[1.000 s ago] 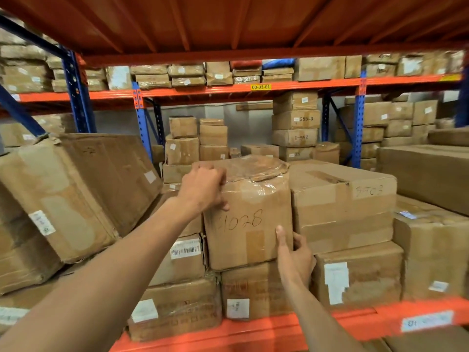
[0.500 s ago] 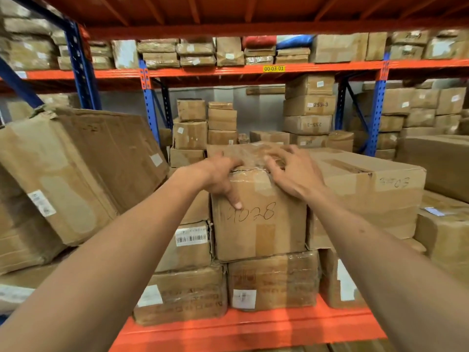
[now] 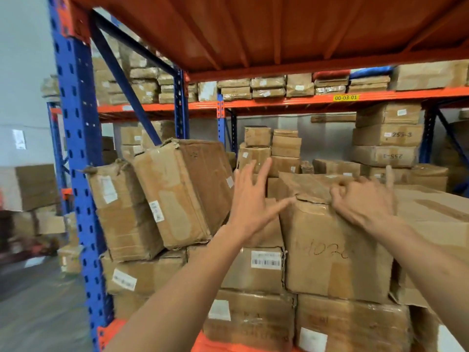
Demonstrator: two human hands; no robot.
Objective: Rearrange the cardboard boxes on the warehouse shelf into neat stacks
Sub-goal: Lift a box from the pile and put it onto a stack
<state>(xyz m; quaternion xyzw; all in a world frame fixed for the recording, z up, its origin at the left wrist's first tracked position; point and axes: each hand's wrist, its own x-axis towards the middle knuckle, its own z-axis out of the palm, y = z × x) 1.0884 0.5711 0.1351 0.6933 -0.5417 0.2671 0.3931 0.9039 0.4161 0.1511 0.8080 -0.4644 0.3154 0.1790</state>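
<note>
Left fingers [image 3: 264, 168]: spread wide and held off the cardboard, only the thumb tip near the torn top corner of the marked box; nothing gripped.
Right fingers [image 3: 341, 189]: curled and pressed down on the crumpled top front edge of the marked box, one finger sticking up behind.
Left hand [image 3: 251, 199]: raised open between the leaning boxes and the marked box.
Right hand [image 3: 360, 201]: resting on the box top, wrist over its front face.
Marked box [image 3: 335, 255]: closed, handwritten digits on its front, top flap dented and torn; it sits on the shelf on a wrapped lower box [image 3: 352, 326].
Barcode box [image 3: 256, 268]: closed, just left of the marked box, white barcode label facing out.
Leaning boxes [image 3: 177, 194]: two taped, battered cartons tilted rightward against each other, resting on lower cartons.
Contents: all cartons sealed, so what is inside cannot be told.
Shelf upright [image 3: 81, 174]: blue, perforated, left of the stack.
Upper shelf beam [image 3: 279, 104]: orange, carrying flat bundles and a yellow tag.
</note>
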